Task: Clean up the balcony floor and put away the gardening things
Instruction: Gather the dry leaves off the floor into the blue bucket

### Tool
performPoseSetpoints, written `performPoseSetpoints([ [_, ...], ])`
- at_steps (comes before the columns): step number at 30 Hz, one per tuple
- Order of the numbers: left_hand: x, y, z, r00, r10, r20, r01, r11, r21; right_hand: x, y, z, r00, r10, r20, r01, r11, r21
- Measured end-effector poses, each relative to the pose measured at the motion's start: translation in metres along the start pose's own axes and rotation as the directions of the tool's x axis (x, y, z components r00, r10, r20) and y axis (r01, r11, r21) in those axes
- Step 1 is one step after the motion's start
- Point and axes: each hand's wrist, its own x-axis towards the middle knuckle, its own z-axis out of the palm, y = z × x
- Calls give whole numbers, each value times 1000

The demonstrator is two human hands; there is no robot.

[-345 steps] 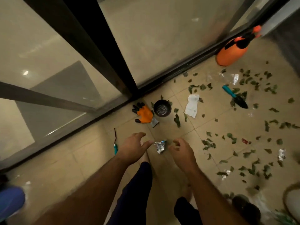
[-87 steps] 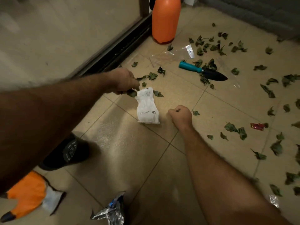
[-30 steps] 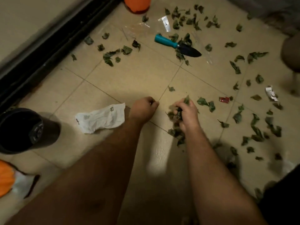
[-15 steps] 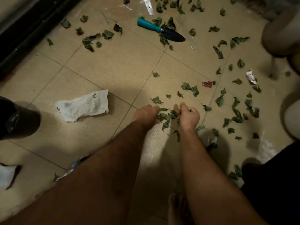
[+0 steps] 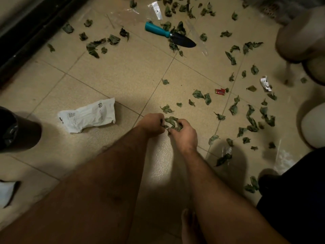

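Note:
Dry green leaves lie scattered over the beige tiled floor [image 5: 123,71]. My left hand [image 5: 151,124] and my right hand [image 5: 184,131] meet low over the floor at the centre, both with fingers curled round a bunch of leaves [image 5: 171,120] held between them. A trowel [image 5: 168,35] with a teal handle and black blade lies farther off among leaves. A crumpled white packet [image 5: 88,115] lies to the left of my hands. A small red wrapper [image 5: 220,91] and a torn white scrap [image 5: 265,83] lie to the right.
A black pot [image 5: 15,131] stands at the left edge. The black door track [image 5: 26,36] runs along the upper left. Clear plastic film [image 5: 154,11] lies near the trowel. Pale rounded pots [image 5: 313,125] stand at the right edge. My bare foot [image 5: 188,224] shows below.
My hands have closed tighter together over the leaves, gathering the loose ones between them into one bunch. The view shifted slightly; the rest of the floor looks the same.

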Motion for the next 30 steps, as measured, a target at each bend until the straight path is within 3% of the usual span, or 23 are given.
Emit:
performPoseSetpoints([
  [5, -5, -13, 3, 996, -30, -85, 17, 988, -152, 10, -9, 4, 994, -110, -8, 107, 977, -187],
  [9, -4, -15, -2, 981, -166, -101, 99, 875, -474, 14, -13, 6, 995, -95, 26, 98, 969, -226],
  [11, -2, -9, -6, 968, -242, -66, 143, 749, -647, 13, -12, 5, 998, -51, 21, 51, 999, 14],
  [13, 3, -3, -12, 957, -282, -73, 149, 690, -709, 15, -11, -3, 999, 30, 20, -35, 934, 357],
  [15, 10, -1, -16, 949, -294, -116, 128, 694, -709, 18, -10, -13, 994, 113, 9, -98, 818, 567],
  [18, 20, -1, -17, 958, -250, -140, 97, 741, -664, 31, -1, -23, 980, 198, -33, -125, 730, 672],
  [23, 33, 0, -13, 952, -152, -265, 35, 915, -402, 45, 20, -31, 976, 142, -163, -62, 906, 418],
  [27, 40, 2, -8, 938, -138, -318, 38, 953, -301, 41, 26, -24, 994, 92, -55, -74, 959, 272],
  [30, 44, 2, -6, 958, -44, -283, -4, 986, -168, 38, 25, -15, 1000, 13, -28, -10, 994, 112],
])
